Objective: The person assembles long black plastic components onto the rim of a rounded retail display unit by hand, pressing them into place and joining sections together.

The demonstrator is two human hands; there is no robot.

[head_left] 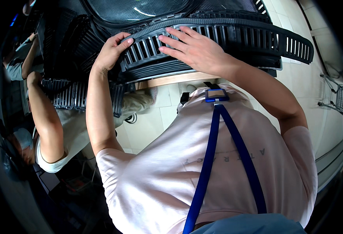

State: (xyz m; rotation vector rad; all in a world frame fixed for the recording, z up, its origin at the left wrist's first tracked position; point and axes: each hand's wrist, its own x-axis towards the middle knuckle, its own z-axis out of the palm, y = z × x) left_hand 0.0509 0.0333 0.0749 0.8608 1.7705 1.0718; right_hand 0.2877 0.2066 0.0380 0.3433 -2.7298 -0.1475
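A long, curved black plastic grille (pixel 253 37) with a row of slots lies across the top of the view, its right end reaching out past the pile beneath it. My left hand (pixel 111 52) grips the grille's left end, thumb on the upper face and fingers curled partly out of sight around the edge. Flat against the slotted middle rests my right hand (pixel 198 52), its fingers spread and stretched out. The contact under the right palm is hidden.
More black slatted parts (pixel 76 91) are stacked below and left. A wooden edge (pixel 165 81) runs under the pile. Another person (pixel 48 124) works close on my left. A large black mesh piece (pixel 140 11) sits behind. A wire cart (pixel 333 93) stands far right.
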